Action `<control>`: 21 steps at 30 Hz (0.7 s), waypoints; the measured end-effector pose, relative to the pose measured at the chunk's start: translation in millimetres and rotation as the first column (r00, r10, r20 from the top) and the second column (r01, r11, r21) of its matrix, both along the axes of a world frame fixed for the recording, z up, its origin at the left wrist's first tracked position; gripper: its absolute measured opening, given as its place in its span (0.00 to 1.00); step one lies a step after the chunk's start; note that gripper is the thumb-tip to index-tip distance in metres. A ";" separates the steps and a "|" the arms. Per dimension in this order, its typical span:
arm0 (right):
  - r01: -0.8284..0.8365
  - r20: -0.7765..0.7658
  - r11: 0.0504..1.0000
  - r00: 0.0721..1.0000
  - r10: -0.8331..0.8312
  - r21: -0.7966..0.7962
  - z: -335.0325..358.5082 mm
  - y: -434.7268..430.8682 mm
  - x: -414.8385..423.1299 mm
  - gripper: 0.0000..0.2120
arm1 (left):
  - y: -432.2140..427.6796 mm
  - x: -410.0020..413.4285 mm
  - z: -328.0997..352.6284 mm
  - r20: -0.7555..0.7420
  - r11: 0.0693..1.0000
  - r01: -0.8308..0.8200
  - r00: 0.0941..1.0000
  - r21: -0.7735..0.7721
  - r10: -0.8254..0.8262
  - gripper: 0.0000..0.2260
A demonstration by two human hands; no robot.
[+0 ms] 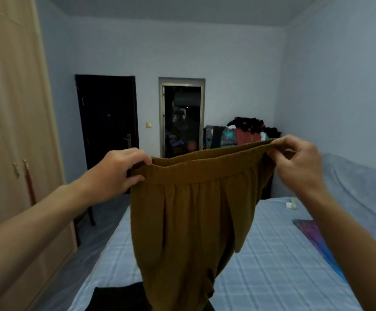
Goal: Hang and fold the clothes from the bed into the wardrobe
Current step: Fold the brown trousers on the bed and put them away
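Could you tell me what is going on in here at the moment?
A person holds brown trousers up by the waistband, the left hand gripping one end and the right hand the other, above the bed. The wardrobe doors are shut. A pile of clothes sits beyond the bed.

Dim room, flat bluish cast, shadows faint. Open doorway [181,117] nearly black inside. Wide-angle bending at edges, wardrobe [7,108] bows. Overall soft, slightly blurred, grainy.
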State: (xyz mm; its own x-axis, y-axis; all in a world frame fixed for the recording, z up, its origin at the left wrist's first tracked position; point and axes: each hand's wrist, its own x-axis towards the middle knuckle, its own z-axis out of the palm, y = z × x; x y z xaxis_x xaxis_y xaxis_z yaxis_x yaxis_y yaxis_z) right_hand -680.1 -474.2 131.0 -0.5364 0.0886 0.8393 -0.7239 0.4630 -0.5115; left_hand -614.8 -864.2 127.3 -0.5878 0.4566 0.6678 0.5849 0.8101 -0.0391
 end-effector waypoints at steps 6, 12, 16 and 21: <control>0.010 -0.120 0.999 0.993 -0.015 -0.041 61.8 6.7 20.4 0.13 | 11.5 5.1 59.4 -0.279 0.990 -0.056 0.956 0.133 0.091 0.25; -0.007 -0.272 0.989 0.962 -0.033 -0.146 129.5 11.8 39.1 0.08 | 24.8 16.2 136.9 -0.477 0.965 -0.018 0.867 0.260 0.145 0.10; -0.018 -0.284 0.989 0.958 -0.024 -0.144 141.9 18.1 40.4 0.09 | 31.6 20.3 150.7 -0.475 0.926 0.089 0.874 0.368 0.105 0.06; 0.033 -0.105 0.999 0.994 -0.037 -0.040 93.3 21.4 20.6 0.08 | 35.1 6.2 107.7 -0.231 0.909 -0.024 0.964 0.417 0.131 0.06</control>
State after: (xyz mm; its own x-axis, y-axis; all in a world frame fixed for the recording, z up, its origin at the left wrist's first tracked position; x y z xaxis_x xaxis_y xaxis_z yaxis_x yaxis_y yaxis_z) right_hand -659.5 -452.7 224.3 -0.4411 0.1387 0.8867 -0.7584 0.4707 -0.4509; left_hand -608.6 -829.1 235.0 -0.4010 0.0733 0.9131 0.5344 0.8283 0.1682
